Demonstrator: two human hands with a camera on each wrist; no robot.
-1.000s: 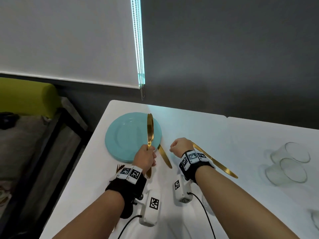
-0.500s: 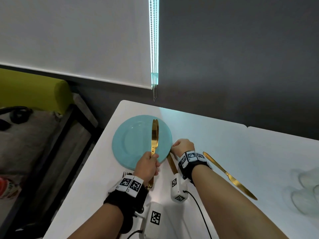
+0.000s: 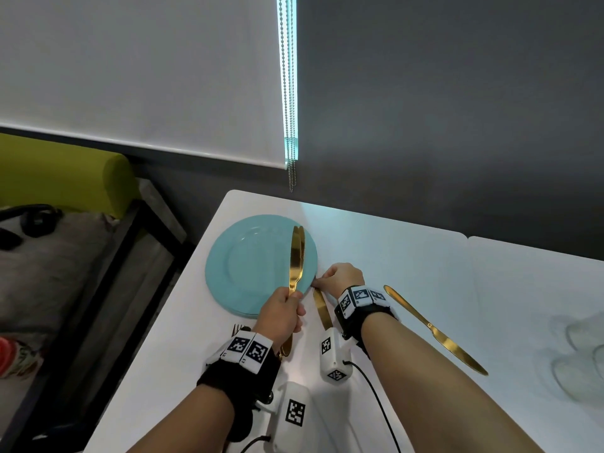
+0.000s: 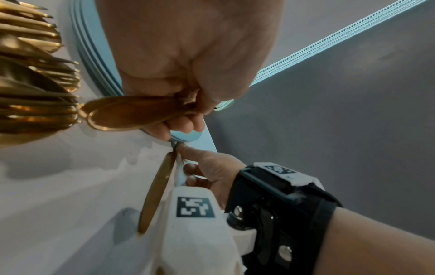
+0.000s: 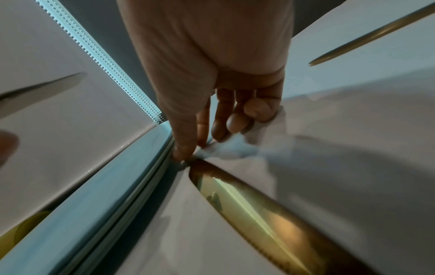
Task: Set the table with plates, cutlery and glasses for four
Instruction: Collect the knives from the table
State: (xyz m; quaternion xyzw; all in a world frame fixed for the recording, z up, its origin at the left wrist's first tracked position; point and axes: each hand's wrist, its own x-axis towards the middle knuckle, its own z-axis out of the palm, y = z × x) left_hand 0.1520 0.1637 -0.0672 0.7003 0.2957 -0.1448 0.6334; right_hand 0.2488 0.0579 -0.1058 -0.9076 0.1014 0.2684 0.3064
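Note:
A stack of teal plates point(image 3: 248, 266) sits at the table's far left corner; their rims point(image 4: 94, 55) point(image 5: 77, 201) show in both wrist views. My left hand point(image 3: 284, 313) grips a bundle of gold cutlery. Its knives point(image 3: 295, 256) stick up over the plates, and its spoons point(image 4: 122, 113) and forks point(image 4: 35, 74) point back. My right hand point(image 3: 340, 277) is at the plates' right rim. Its thumb point(image 5: 183, 148) and forefinger pinch the narrow end of a gold knife point(image 3: 322, 308) point(image 5: 259, 204) that lies on the table against that rim.
Another gold knife point(image 3: 434, 331) lies slantwise on the white table point(image 3: 408, 256), right of my right forearm. Clear glasses point(image 3: 578, 351) stand at the right edge of view. A dark wall runs behind the table. A green sofa point(image 3: 58, 171) stands off to the left.
My right hand has let go of the knife lying to the right and moved left to the plates' rim. My left hand has kept its grip on the cutlery.

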